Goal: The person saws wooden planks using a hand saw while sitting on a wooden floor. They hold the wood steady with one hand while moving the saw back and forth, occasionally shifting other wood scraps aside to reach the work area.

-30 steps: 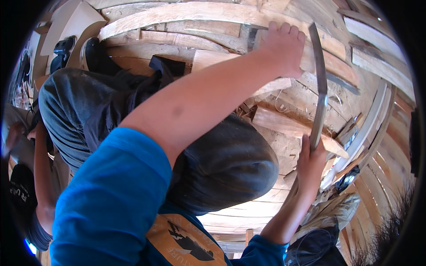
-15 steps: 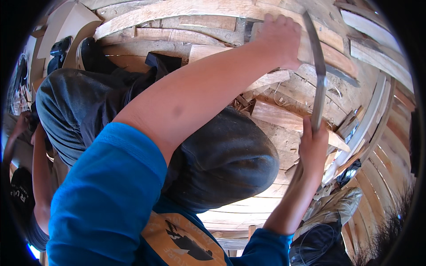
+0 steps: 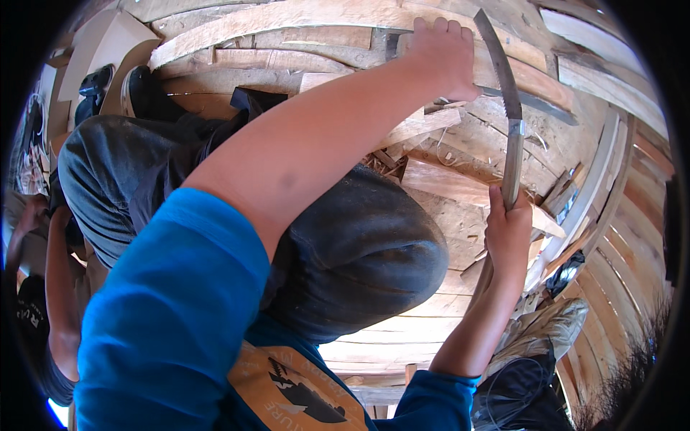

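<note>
One long, pale, curved plank (image 3: 287,16) lies beyond bent, dark-trousered legs (image 3: 366,255).
The left forearm (image 3: 287,147) hides boards (image 3: 316,79) between; at right, a curved, toothed saw (image 3: 514,129), its wooden handle (image 3: 512,169) gripped in the right hand (image 3: 509,226); the left hand (image 3: 443,61) meets the plank, finger grip unclear.

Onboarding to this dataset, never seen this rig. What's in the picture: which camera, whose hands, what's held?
No machine here: a person works bare-handed. A fisheye camera on their head looks down, so straight edges bend toward the dark rim. The left hand is on the wood at the top, its arm crossing the view. The right hand grips a curved saw by its handle; I can't tell whether the blade touches wood. Around them lie a long curved board and shorter wood pieces. Another person's arm shows far left.
</note>
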{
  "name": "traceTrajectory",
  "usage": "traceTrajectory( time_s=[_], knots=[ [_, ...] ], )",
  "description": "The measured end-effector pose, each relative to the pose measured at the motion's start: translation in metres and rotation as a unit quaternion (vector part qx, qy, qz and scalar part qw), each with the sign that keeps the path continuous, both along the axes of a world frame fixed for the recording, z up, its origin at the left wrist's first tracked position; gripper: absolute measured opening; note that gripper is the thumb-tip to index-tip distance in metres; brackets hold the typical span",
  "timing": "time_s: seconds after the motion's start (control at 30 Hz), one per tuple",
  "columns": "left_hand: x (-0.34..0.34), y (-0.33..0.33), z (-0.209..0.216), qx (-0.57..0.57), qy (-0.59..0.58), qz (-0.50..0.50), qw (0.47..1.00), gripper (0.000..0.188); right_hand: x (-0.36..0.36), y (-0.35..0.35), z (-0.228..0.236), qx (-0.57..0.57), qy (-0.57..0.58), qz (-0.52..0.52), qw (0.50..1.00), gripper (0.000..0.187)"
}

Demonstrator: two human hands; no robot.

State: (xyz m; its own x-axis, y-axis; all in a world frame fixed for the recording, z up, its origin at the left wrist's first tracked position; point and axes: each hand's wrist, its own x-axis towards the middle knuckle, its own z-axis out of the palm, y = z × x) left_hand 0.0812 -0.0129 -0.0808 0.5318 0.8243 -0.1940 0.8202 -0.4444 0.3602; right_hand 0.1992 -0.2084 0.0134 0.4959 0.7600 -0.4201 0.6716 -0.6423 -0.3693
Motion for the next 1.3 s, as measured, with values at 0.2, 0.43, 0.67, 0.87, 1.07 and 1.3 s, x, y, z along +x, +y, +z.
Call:
traceTrajectory(
  time_s=[0.2, 0.43, 0.67, 0.87, 1.07, 1.3],
  knots=[
    [-0.007, 0.001, -0.003, 0.015, -0.007, -0.01, 1.0, 0.081, 0.003, -0.029, 0.018, -0.007, -0.01, 0.023, 1.0, 0.023],
    [0.002, -0.003, -0.001, 0.02, -0.03, -0.009, 0.999, 0.078, 0.008, 0.034, -0.023, 0.021, -0.019, 0.056, 0.998, 0.031],
    [-0.013, -0.002, 0.0, 0.022, -0.005, -0.009, 1.0, 0.077, -0.009, -0.018, 0.016, -0.022, -0.016, 0.036, 0.999, 0.026],
    [0.001, 0.002, 0.006, -0.023, 0.001, -0.017, 1.0, 0.08, 0.011, 0.022, -0.011, -0.003, -0.004, 0.021, 1.0, 0.026],
    [-0.005, 0.004, -0.005, 0.014, 0.002, 0.004, 1.0, 0.086, 0.001, -0.029, 0.017, -0.015, 0.008, -0.005, 1.0, 0.025],
    [0.002, 0.005, 0.0, -0.021, 0.013, 0.028, 0.999, 0.086, 0.025, -0.016, 0.012, -0.043, 0.051, -0.045, 0.997, 0.028]
  ],
)
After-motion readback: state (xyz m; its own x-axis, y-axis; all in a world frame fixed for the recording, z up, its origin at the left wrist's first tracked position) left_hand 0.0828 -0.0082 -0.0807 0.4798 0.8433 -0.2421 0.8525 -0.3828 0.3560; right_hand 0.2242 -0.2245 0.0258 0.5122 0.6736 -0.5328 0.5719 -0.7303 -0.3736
